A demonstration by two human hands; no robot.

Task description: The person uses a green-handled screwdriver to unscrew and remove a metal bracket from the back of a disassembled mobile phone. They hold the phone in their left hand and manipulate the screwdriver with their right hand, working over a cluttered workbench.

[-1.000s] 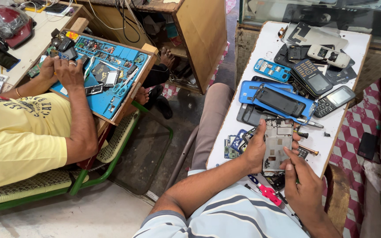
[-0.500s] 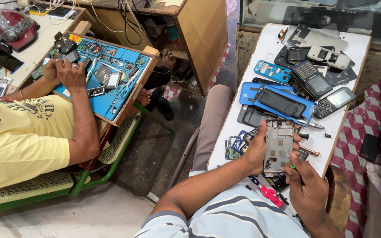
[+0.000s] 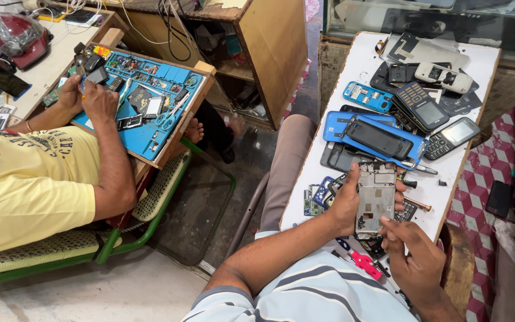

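My left hand (image 3: 348, 200) grips an opened grey phone body (image 3: 376, 197) by its left edge, holding it over the near end of the white board (image 3: 359, 71). Its inner frame faces up. My right hand (image 3: 415, 256) is just below the phone, fingers pinched together near its bottom edge; whether it holds a small tool or part I cannot tell. A red-handled screwdriver (image 3: 362, 260) lies under my wrists, near my striped shirt.
Several phones and covers lie on the board: a blue case with a black phone (image 3: 379, 138), a keypad phone (image 3: 452, 137), a blue back cover (image 3: 367, 96). At left a person in a yellow shirt (image 3: 25, 185) works over a blue mat (image 3: 150, 89). A wooden cabinet (image 3: 263, 53) stands between.
My right hand has shifted slightly lower and left under the phone. The person at left has moved both hands toward the mat's far left corner. The view has drifted a little.
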